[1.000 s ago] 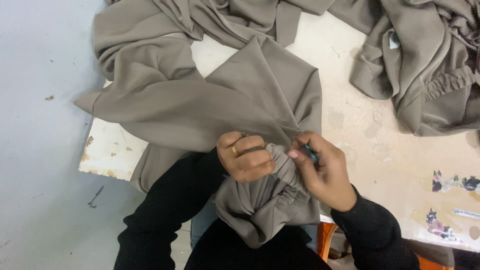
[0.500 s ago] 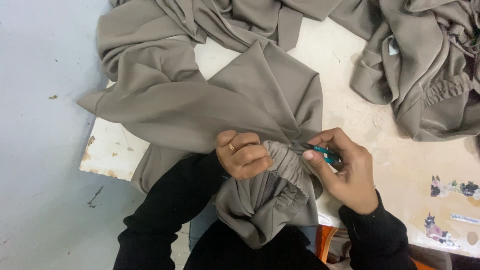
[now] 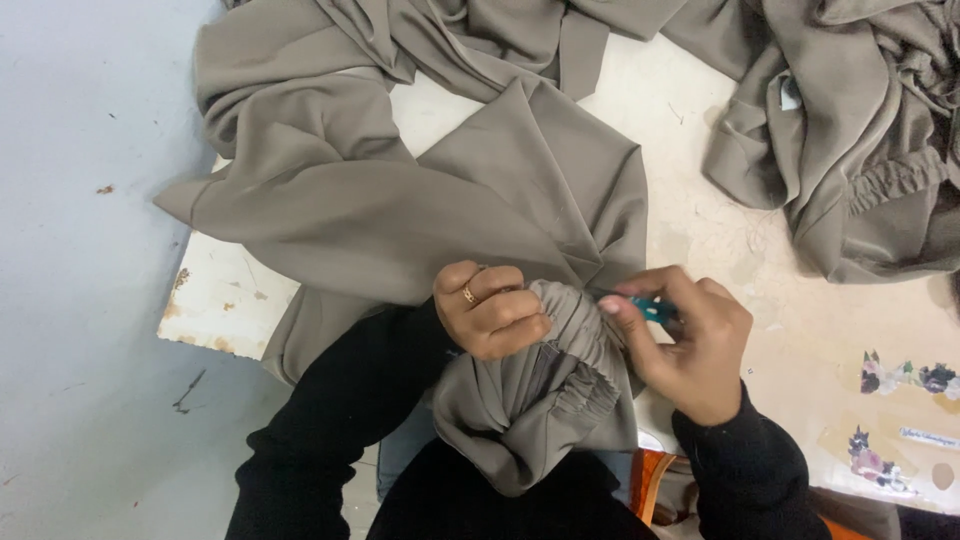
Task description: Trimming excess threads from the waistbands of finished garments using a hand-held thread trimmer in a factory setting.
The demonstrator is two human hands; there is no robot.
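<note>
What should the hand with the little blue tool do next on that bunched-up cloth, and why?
Probably bring the tool's tip to the gathered band and work along it a little. The left hand bunches the gathered band of the grey cloth, while the right hand pinches a small blue tool right beside those gathers. Its tip is hidden, so this is a guess.

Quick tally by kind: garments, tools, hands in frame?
Grey-brown garments: 2, one under the hands, one heap at upper right
Teal-handled tool: 1
Hands: 2, left hand, right hand
Total: 5
</note>
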